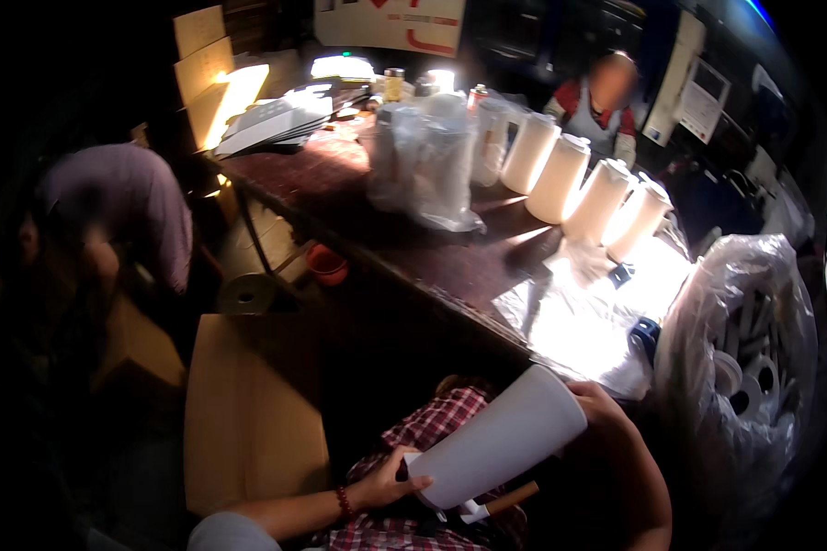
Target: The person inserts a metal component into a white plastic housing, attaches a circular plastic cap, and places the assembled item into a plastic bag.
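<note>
A white tapered jug body (501, 436) lies tilted across my lap, its wider end up to the right. My left hand (390, 479) is closed on its narrow lower end, thumb along the side, beside a small white projecting part. At the wide end, my right hand (597, 409) is closed against the jug, with most of its fingers hidden behind it. Just under the jug, a tool with a brown handle (513, 499) and a pale head rests near my checked clothing; its kind is unclear.
Several similar white jugs (558, 179) stand on the dark red table (404, 262), some in clear plastic bags (441, 174). A plastic sack (680, 367) of white parts is at right, a cardboard box (253, 413) at left. One person (597, 115) sits beyond the table; another (115, 207) bends at left.
</note>
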{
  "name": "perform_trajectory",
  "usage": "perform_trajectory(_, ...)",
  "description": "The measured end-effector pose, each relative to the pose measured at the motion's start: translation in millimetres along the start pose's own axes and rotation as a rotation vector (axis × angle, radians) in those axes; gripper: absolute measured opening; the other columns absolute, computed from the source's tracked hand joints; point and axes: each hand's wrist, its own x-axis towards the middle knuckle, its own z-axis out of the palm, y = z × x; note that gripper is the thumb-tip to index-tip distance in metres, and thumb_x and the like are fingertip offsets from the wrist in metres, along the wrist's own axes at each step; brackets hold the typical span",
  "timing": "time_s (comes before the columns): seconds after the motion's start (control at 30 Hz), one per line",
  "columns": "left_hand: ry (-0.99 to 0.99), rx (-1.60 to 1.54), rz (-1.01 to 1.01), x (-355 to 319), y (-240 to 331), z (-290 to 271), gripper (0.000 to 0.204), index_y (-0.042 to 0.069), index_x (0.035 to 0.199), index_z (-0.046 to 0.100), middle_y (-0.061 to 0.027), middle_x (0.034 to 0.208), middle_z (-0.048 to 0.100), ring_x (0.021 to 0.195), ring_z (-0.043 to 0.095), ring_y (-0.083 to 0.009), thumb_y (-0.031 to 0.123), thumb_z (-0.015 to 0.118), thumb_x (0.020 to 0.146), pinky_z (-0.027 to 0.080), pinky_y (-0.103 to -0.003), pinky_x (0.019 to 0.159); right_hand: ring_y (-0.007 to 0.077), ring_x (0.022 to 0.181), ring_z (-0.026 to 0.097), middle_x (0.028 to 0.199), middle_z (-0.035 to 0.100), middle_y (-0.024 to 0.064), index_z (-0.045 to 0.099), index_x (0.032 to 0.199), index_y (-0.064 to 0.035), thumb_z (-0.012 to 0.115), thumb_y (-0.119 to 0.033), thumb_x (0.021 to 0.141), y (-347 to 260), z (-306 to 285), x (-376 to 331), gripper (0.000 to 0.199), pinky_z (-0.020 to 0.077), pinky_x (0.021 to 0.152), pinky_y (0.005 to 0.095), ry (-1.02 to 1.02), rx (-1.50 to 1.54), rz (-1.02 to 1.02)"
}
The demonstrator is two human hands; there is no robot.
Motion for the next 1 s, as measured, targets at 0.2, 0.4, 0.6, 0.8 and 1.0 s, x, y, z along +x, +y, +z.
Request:
perform_trajectory(0.2, 0.276, 0.436, 0.241, 74.6, 83.5, -50.4, 0.052, 0.004, 0.118, 0.059, -0.0148, 0.118, 0.061, 0.109, 0.059, -0.0258, 0.046, 0.062, 0.087, 0.048, -0.035, 0.091, 0.0095, 0.072, 0.056, 0.073, 0.061, 0.0012, 0.069, 0.088, 0.0013, 0.062, -0.042, 0.088, 9.0, 28.3, 61.6, 0.044, 0.0451, 0.064, 0.027, -0.198, -0.081, -0.095)
perform_trajectory(0.4, -0.099, 0.213, 0.454, 191.2, 98.2, -35.2, 0.031, 0.002, 0.094, 0.066, -0.0058, 0.092, 0.064, 0.082, 0.057, -0.0107, 0.032, 0.057, 0.094, 0.046, -0.026, 0.075, 0.015, 0.079, 0.061, 0.082, 0.065, 0.0094, 0.066, 0.089, -0.0009, 0.062, -0.036, 0.09, -20.1, 20.5, 81.4, 0.036, 0.0477, 0.069, 0.0282, -0.031, 0.097, -0.333)
perform_trajectory(0.6, 0.042, -0.073, 0.273, 204.1, 72.0, -17.7, 0.031, 0.001, 0.078, 0.065, -0.0028, 0.073, 0.061, 0.064, 0.053, -0.007, 0.028, 0.059, 0.091, 0.043, -0.023, 0.058, 0.0265, 0.123, 0.043, 0.123, 0.056, 0.0083, 0.065, 0.086, -0.0091, 0.061, -0.029, 0.088, 33.8, -21.1, 139.2, 0.021, 0.0239, 0.105, 0.0466, 0.806, -0.612, -0.443)
perform_trajectory(0.8, -0.207, -0.152, 0.016, 222.4, 103.0, -26.4, 0.047, -0.002, 0.084, 0.064, -0.0037, 0.071, 0.064, 0.06, 0.057, -0.008, 0.045, 0.057, 0.092, 0.047, -0.021, 0.057, 0.0227, 0.071, 0.064, 0.074, 0.065, 0.0148, 0.067, 0.088, 0.0018, 0.059, -0.026, 0.093, 22.4, 3.6, 133.1, 0.029, 0.0495, 0.068, 0.0315, 0.644, 0.109, -0.485)
perform_trajectory(1.0, -0.097, -0.354, -0.015, 235.4, 109.7, -11.8, 0.018, 0.003, 0.082, 0.063, -0.005, 0.07, 0.066, 0.057, 0.062, -0.008, 0.018, 0.066, 0.089, 0.049, -0.019, 0.052, 0.0144, 0.071, 0.061, 0.08, 0.067, 0.0122, 0.067, 0.093, 0.0029, 0.062, -0.018, 0.091, 5.3, 52.9, 118.2, 0.022, 0.048, 0.065, 0.0278, 0.376, 0.278, -0.57)
